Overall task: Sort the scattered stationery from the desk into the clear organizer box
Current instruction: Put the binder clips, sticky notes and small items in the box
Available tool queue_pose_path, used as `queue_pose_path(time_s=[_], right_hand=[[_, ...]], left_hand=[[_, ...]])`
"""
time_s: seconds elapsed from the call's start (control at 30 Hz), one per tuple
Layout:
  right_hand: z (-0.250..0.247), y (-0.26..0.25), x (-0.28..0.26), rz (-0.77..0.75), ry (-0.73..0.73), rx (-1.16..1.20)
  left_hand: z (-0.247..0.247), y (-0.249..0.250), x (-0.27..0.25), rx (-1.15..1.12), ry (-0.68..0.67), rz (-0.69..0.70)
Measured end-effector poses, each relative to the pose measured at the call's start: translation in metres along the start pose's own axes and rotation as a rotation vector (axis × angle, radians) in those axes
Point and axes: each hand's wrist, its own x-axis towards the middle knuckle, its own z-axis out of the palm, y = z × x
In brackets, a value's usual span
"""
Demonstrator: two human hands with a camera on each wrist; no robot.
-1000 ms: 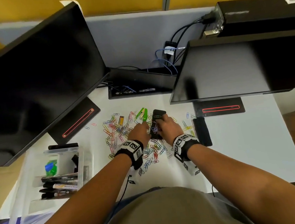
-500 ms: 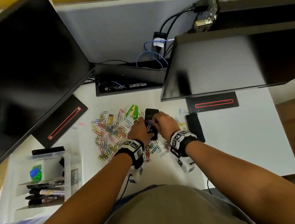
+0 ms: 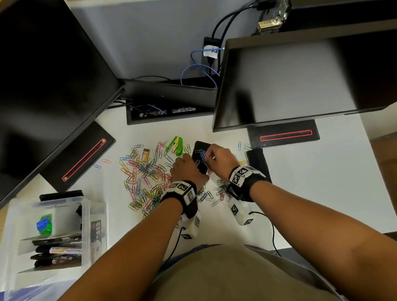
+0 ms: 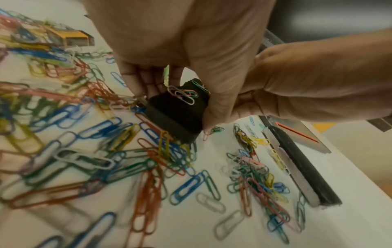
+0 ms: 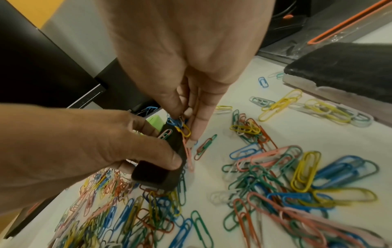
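Nearest the person, loose coloured paper clips [image 3: 146, 181] cover the white bench [image 3: 321, 185]. Just beyond, the left hand [image 3: 184, 167] has its grip closed around a small black block [image 4: 178, 112], tilted, its low end among the clips. Several clips cling to its top. The right hand [image 3: 221, 157] pinches that cluster. Best to keep the block steady and pull the clips off together. The clear organizer box [image 3: 87, 214] sits well left of the grip.
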Motion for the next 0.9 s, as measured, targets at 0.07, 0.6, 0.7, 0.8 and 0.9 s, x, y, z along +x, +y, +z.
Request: queue_pose_path(time_s=[0.07,0.6,0.7,0.8,0.9], right_hand=[[-0.002,0.001,-0.001,0.004,-0.018,0.035],[-0.007,0.001,-0.015,0.038,0.031,0.054],[-0.003,0.006,-0.022,0.031,-0.004,0.001],[0.001,0.006,-0.028,0.017,-0.066,-0.113],[0.004,0.005,-0.031,0.008,-0.137,-0.216]], left_hand=[[-0.002,-0.003,-0.002,-0.031,0.013,0.000],[-0.041,-0.029,-0.030,-0.436,0.088,0.124],[-0.049,-0.036,-0.037,-0.491,0.098,0.133],[-0.052,-0.045,-0.042,-0.506,0.104,0.131],[-0.054,-0.050,-0.048,-0.516,0.100,0.127]])
